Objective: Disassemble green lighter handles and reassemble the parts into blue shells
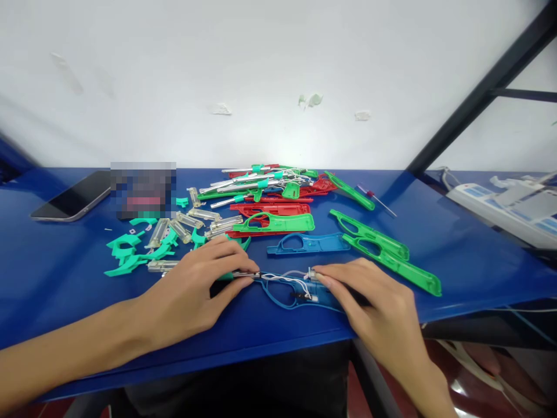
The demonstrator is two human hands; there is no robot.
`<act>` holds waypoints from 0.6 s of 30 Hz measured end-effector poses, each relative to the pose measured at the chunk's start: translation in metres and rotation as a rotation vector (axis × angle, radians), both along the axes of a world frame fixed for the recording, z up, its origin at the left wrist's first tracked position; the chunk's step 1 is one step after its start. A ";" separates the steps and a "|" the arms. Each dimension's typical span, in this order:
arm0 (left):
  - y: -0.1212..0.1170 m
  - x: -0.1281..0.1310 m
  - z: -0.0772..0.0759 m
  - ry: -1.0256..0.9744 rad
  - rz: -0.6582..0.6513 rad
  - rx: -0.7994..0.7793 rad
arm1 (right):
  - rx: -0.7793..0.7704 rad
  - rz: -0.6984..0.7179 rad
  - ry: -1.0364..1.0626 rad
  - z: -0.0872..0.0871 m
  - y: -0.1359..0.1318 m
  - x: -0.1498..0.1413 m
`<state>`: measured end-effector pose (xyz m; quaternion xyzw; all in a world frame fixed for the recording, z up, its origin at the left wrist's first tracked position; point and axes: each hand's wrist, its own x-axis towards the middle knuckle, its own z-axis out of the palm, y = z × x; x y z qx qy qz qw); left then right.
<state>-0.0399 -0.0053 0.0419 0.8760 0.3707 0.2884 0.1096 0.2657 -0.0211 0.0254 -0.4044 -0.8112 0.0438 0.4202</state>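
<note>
My left hand [198, 284] pinches a slim metal tube [240, 273] with a dark end between thumb and fingertips. White wires [281, 278] run from that end to the right. There, the thumb and forefinger of my right hand [380, 296] are closed on a small whitish part [311, 273], partly covered by the fingers. Under the wires lies a blue plastic shell half [328, 297] with a looped opening, its right end hidden by my right hand. A small black-and-white piece [304, 296] rests on this shell.
Behind the hands lie another blue shell half [308, 243], green shell halves [391, 264], red shells [278, 209] and wired metal tubes [250, 183]. Teal clips [126, 252] and clear tubes [189, 220] are at left. A phone [73, 196], screwdriver [378, 200] and power strip [491, 212] sit farther out.
</note>
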 end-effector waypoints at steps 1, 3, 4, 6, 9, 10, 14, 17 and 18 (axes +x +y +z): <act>0.000 0.000 0.000 0.009 0.004 -0.005 | -0.002 -0.002 -0.003 0.000 0.000 0.000; 0.000 0.001 0.002 0.037 0.003 -0.010 | -0.008 -0.003 -0.007 -0.001 0.000 0.001; 0.000 0.002 0.003 0.046 -0.002 -0.009 | -0.009 -0.003 -0.010 -0.001 -0.001 0.001; 0.001 0.003 0.005 0.052 -0.018 -0.010 | -0.004 -0.007 -0.019 0.000 -0.001 0.001; 0.001 0.004 0.007 0.051 -0.037 -0.017 | 0.000 -0.027 -0.035 0.001 -0.001 0.000; 0.002 0.004 0.007 0.054 -0.043 -0.021 | -0.001 -0.032 -0.039 0.002 -0.002 0.000; 0.002 0.000 0.007 0.120 -0.108 0.021 | -0.005 -0.036 -0.043 0.004 -0.003 0.000; 0.001 0.000 0.007 0.172 -0.148 0.091 | -0.004 -0.033 -0.041 0.003 -0.003 0.000; 0.001 0.000 0.008 0.173 -0.149 0.092 | 0.002 -0.031 -0.041 0.003 -0.003 -0.001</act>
